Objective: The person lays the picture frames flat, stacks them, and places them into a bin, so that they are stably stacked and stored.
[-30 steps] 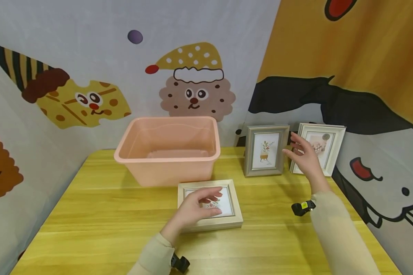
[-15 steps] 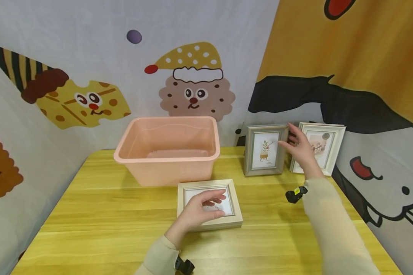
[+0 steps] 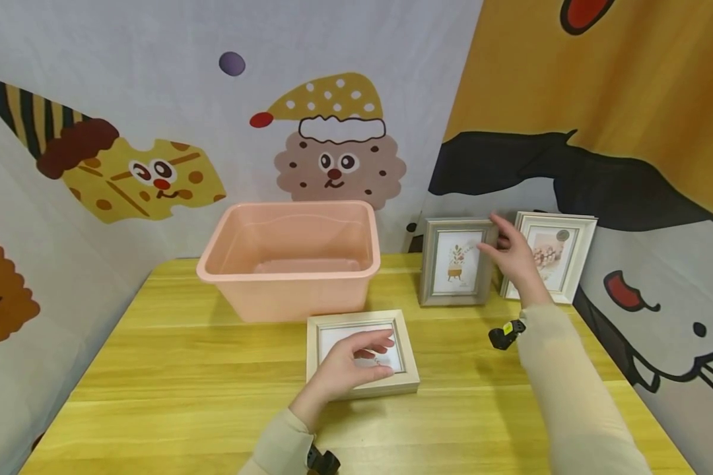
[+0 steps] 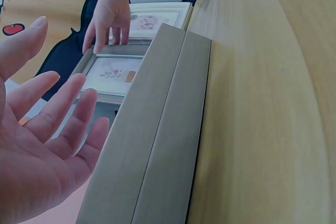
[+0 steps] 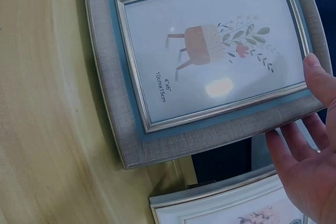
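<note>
My right hand (image 3: 513, 257) grips the upper right side of a grey picture frame (image 3: 451, 264), thumb on the front and fingers behind. The frame stands nearly upright; a plant-pot picture marked 4"x6" shows in the right wrist view. Over a cream picture frame (image 3: 397, 353) lying flat, my left hand (image 3: 350, 366) hovers with loosely bent fingers, holding nothing. Two layers show along the cream frame's side (image 4: 152, 124) in the left wrist view; whether these are two frames I cannot tell. To the right stands a white picture frame (image 3: 549, 257) with a flower picture, another edge visible behind it.
A pink plastic tub (image 3: 291, 297) stands at the back left of the wooden table (image 3: 202, 382), nothing visible inside it. A cartoon-printed cloth (image 3: 172, 86) hangs close behind the table and along its sides.
My right hand has moved left from beside the grey frame and taken hold of it; the frame has tilted and shifted slightly. My left hand has drifted a little right above the cream frame.
</note>
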`<control>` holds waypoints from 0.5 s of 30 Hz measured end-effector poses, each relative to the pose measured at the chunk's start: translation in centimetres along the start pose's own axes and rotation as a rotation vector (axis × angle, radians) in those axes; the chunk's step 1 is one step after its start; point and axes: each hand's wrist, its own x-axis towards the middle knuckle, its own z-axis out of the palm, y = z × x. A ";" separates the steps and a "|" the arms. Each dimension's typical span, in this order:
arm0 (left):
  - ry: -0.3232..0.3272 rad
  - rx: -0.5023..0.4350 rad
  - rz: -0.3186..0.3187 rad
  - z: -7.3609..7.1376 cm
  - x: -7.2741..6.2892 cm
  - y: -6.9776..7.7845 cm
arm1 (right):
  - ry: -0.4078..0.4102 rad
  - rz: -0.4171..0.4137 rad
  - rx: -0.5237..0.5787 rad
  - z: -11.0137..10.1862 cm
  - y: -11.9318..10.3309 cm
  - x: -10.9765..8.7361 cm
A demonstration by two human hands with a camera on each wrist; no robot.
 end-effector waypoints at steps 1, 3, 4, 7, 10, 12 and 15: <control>-0.001 -0.002 0.000 0.1 0.0 0.0 | 0.007 -0.005 -0.004 0.0 0.1 -0.1; -0.002 0.000 -0.002 0.2 0.1 -0.1 | 0.024 -0.015 -0.010 0.1 0.2 -0.2; -0.004 0.000 -0.004 0.2 0.2 -0.1 | 0.035 -0.019 -0.013 0.1 0.3 -0.3; -0.003 -0.003 -0.001 0.5 0.3 -0.3 | 0.071 -0.032 -0.012 0.2 0.3 -0.5; -0.001 -0.003 0.002 0.7 0.5 -0.5 | 0.104 -0.033 -0.011 0.3 0.3 -0.7; -0.003 -0.005 -0.001 0.8 0.6 -0.4 | 0.125 -0.041 -0.009 0.4 0.4 -0.8; -0.011 -0.011 -0.010 0.9 0.9 -0.6 | 0.161 -0.066 -0.006 0.5 0.7 -0.8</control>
